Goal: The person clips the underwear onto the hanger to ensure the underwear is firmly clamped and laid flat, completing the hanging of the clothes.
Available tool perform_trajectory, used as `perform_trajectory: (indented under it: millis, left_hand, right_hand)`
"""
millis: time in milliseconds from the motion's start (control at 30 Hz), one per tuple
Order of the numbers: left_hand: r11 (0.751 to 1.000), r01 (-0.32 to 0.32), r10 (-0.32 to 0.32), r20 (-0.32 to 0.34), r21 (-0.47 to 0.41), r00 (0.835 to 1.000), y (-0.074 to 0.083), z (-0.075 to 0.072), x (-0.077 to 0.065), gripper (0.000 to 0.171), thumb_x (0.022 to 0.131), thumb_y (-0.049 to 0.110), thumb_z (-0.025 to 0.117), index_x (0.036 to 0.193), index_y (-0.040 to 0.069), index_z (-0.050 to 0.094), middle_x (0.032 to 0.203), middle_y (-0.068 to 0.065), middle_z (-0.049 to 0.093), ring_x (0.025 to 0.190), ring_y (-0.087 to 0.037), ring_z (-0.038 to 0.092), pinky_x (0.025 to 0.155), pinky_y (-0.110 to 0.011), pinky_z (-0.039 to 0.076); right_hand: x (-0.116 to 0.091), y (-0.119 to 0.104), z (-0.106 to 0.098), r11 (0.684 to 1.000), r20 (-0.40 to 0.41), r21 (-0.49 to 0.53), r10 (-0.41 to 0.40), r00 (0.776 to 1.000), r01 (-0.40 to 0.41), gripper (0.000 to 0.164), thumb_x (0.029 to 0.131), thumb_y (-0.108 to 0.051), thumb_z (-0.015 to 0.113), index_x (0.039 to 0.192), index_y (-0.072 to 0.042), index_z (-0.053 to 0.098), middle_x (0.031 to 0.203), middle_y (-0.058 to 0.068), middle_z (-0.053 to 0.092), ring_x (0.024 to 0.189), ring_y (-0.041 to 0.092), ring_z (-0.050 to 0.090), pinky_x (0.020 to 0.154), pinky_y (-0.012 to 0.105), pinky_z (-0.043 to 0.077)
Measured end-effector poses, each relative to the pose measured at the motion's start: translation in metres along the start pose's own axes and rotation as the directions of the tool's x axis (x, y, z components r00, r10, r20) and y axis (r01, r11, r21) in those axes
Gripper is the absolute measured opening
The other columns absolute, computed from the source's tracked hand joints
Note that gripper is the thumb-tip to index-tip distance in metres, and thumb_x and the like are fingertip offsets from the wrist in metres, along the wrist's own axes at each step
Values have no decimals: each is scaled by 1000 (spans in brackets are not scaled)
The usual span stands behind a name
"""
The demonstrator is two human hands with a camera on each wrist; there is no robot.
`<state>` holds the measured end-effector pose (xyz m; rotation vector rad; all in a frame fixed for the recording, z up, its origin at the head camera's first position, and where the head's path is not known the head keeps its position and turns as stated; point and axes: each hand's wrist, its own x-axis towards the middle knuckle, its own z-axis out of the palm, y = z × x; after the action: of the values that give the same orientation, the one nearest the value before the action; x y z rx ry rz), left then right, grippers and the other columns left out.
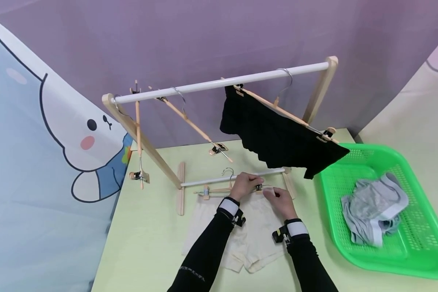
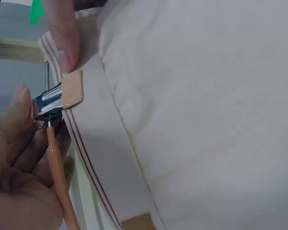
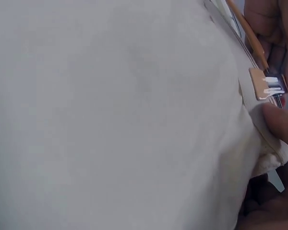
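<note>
Cream-white shorts [image 1: 248, 235] lie flat on the table, waistband toward the rack. Along the waistband runs a wooden clip hanger [image 1: 219, 190], its metal hook pointing away from me. My left hand [image 1: 245, 185] pinches the hanger's right-hand clip [image 2: 72, 90], whose wooden pad sits over the waistband edge. Just right of that clip, my right hand [image 1: 281, 201] holds the waistband corner between thumb and fingers. In the right wrist view the thumb presses on the cloth close to the clip [image 3: 261, 85]. The other clip [image 1: 206, 192] is at the waistband's left part.
Behind stands a garment rack with a white rail [image 1: 219, 84]. Black shorts [image 1: 273, 129] hang from it on a clip hanger, beside two bare hangers [image 1: 186, 118]. At right, a green basket [image 1: 350, 259] holds grey underwear [image 1: 377, 202].
</note>
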<state>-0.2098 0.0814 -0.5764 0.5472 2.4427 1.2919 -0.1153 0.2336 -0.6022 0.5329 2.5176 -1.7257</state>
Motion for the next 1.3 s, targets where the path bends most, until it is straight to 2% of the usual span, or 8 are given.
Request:
perform_trajectory:
  millis: [300,467,567,767,900,1067,1233,1300]
  left_hand:
    - [996,23,-24,-18,-86,1000,-12,-10,-10,46,92,38,71,125,6,69,115,-5,73,106,-19,68,88,-28,54]
    - [992,5,-13,-63,-127,998,-24,-33,-28,49,93,37,69,132,7,63,127,-4,67,122,-24,60,102,-40,48]
    - [995,0,-10,-101,-104,995,-35,-53,-40,43,96,33,66,131,8,63,130,-5,66,128,-28,54,107,-46,43]
    - [996,75,-60,-233,57,971,-61,-85,-68,33,94,24,69,122,6,68,123,-10,67,120,-30,57,100,-45,48]
    - [957,172,-89,-327,232,941,-73,-96,-87,45,85,21,79,124,3,65,124,-17,63,117,-34,56,99,-47,47]
    - [897,293,-159,-375,332,913,-87,-100,-110,70,75,26,88,132,-1,56,131,-24,54,124,-41,49,105,-52,39]
    - [824,371,-145,-473,429,869,-95,-94,-124,65,72,31,89,119,-5,62,112,-24,62,104,-40,57,88,-48,47]
    - [811,403,-165,-497,423,852,-94,-92,-125,63,72,32,89,117,-4,64,104,-21,64,98,-38,58,83,-47,48]
  right_hand:
    - [1,-3,12,1000,-36,2,-25,999,25,29,97,-25,66,88,3,64,73,6,53,68,20,48,62,29,39]
    - [1,-4,17,1000,-33,-7,0,999,0,37,99,-23,61,125,4,60,105,18,62,92,28,56,77,37,47]
    - [3,-5,17,999,-26,0,36,999,-36,47,99,-27,59,134,5,51,125,24,56,113,36,54,93,47,46]
    - [4,-10,18,997,-83,71,16,996,-10,52,95,-17,61,135,11,41,135,30,43,128,42,40,109,54,33]
    - [3,-17,21,993,-218,-50,-112,969,104,52,90,-11,66,131,12,44,124,29,48,118,43,42,101,53,35]
    - [4,-35,31,915,-302,-273,-374,877,296,52,85,-8,72,127,11,47,115,26,51,110,43,41,96,52,32]
    - [0,-62,54,768,-111,-395,-584,804,504,47,86,-5,68,127,6,49,111,19,54,107,37,45,93,48,38]
    - [0,-71,67,710,-2,-400,-633,775,579,44,87,-5,67,127,4,51,110,16,57,106,33,48,90,45,42]
